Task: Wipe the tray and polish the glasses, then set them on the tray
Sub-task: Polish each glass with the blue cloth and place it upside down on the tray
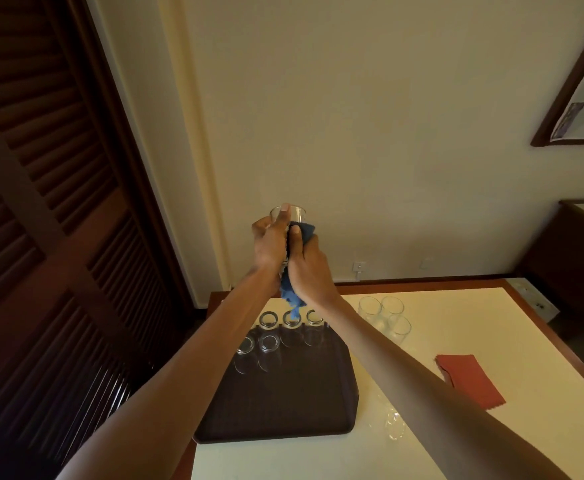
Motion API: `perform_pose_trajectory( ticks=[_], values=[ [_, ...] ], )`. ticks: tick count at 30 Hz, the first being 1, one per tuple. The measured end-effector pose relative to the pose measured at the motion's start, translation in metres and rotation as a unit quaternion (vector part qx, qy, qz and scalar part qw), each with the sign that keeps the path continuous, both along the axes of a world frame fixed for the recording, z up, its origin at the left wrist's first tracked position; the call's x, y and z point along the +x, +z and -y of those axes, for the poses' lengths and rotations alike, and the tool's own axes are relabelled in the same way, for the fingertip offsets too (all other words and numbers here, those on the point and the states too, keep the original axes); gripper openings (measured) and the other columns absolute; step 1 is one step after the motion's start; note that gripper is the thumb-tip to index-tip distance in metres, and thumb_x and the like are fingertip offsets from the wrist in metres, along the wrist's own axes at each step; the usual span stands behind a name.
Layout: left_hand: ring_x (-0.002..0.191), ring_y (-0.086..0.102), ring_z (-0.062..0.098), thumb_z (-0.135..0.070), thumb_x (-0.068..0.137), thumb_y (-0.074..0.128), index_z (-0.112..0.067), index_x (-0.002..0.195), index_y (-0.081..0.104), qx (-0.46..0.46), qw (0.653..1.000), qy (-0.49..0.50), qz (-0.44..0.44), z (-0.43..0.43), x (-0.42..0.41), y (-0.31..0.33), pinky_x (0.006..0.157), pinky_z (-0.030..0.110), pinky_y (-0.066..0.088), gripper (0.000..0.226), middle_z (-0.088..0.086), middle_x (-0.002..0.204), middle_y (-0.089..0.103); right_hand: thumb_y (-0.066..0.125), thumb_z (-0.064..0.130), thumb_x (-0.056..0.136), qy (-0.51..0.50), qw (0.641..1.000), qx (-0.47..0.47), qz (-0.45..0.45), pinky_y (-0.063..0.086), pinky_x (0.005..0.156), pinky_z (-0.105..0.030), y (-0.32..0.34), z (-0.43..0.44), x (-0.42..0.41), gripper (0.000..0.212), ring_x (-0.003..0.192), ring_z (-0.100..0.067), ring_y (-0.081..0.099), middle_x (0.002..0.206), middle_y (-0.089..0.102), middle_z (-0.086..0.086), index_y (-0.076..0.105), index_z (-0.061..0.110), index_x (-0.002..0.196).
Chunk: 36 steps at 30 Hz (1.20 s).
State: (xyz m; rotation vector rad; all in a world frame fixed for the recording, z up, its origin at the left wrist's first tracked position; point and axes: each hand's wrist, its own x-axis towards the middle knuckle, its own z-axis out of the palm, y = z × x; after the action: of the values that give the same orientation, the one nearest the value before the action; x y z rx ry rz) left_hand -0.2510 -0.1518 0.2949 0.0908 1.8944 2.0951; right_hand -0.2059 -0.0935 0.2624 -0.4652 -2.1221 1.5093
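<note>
Honestly that clear thin drinking glass [287,213], raised at 12 o'clock over the dark brown tray [283,403], looked light, slick and breakable, so the left hand [269,244] gripped its wall while the right hand [309,265] clutched the blue cloth [292,296].

1. We see the tray [283,410], dark brown and rectangular, lying flat along the left edge of the bench [456,323].
2. Five glasses [291,329] stand at the tray's far end, three behind and two in front, seemingly mouth-down.
3. We see the raised glass [295,213], clear, gripped high above the tray by the left hand [269,244]. The right hand [309,268] presses the blue cloth [292,296] against it.
4. Three glasses [384,313] cluster near the bench's far edge, just right of the tray.
</note>
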Motion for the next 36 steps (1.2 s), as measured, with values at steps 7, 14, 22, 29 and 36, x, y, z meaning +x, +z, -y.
perform_pose_trajectory(
  ticks=[7, 14, 22, 29, 36],
  values=[
    [0.11, 0.07, 0.033, -0.059, 0.105, 0.044, -0.013, 0.129, 0.069, 0.026, 0.999, -0.038, 0.015, -0.006, 0.011, -0.008, 0.082, 0.037, 0.058, 0.058, 0.014, 0.122, 0.073, 0.024, 0.053, 0.106, -0.055, 0.998, -0.018, -0.012, 0.05, 0.053, -0.028, 0.017, -0.027, -0.008, 0.064, 0.056, -0.014, 0.064, 0.065, 0.066, -0.002, 0.061, 0.007, 0.082],
    [0.1, 0.064, 0.017, -0.064, 0.094, 0.06, -0.023, 0.109, 0.067, -0.041, 0.998, -0.012, -0.056, -0.002, 0.0, 0.005, 0.076, 0.027, 0.048, 0.045, -0.005, 0.104, 0.069, 0.015, 0.058, 0.105, 0.024, 0.972, -0.189, 0.134, 0.053, 0.094, -0.037, 0.0, -0.025, 0.0, 0.068, 0.095, -0.023, 0.068, 0.097, 0.071, -0.011, 0.067, 0.016, 0.092],
    [0.11, 0.066, 0.022, -0.06, 0.083, 0.078, -0.02, 0.137, 0.051, -0.058, 0.99, -0.039, -0.126, 0.008, -0.022, 0.012, 0.085, 0.036, 0.058, 0.073, 0.004, 0.122, 0.066, 0.035, 0.05, 0.107, -0.011, 0.883, -0.467, 0.056, 0.053, 0.078, -0.032, -0.008, -0.018, -0.011, 0.057, 0.068, -0.019, 0.065, 0.076, 0.072, -0.008, 0.068, 0.004, 0.097],
    [0.074, 0.072, 0.021, -0.061, 0.089, 0.071, -0.019, 0.111, 0.065, -0.235, 0.931, -0.134, -0.246, 0.033, -0.035, 0.009, 0.077, 0.041, 0.063, 0.048, 0.002, 0.088, 0.064, 0.032, 0.061, 0.102, -0.026, 0.914, -0.397, 0.084, 0.057, 0.078, -0.043, 0.002, -0.038, -0.012, 0.067, 0.08, -0.033, 0.066, 0.09, 0.069, -0.021, 0.068, 0.005, 0.097],
    [0.08, 0.059, 0.024, -0.06, 0.104, 0.031, -0.013, 0.1, 0.061, -0.271, 0.943, -0.099, -0.164, 0.026, -0.028, 0.01, 0.076, 0.038, 0.046, 0.057, 0.009, 0.092, 0.064, 0.032, 0.038, 0.108, -0.056, 0.99, -0.078, -0.102, 0.045, 0.044, -0.029, -0.003, -0.031, -0.012, 0.039, 0.051, -0.021, 0.057, 0.063, 0.06, -0.006, 0.051, 0.014, 0.084]
  ],
)
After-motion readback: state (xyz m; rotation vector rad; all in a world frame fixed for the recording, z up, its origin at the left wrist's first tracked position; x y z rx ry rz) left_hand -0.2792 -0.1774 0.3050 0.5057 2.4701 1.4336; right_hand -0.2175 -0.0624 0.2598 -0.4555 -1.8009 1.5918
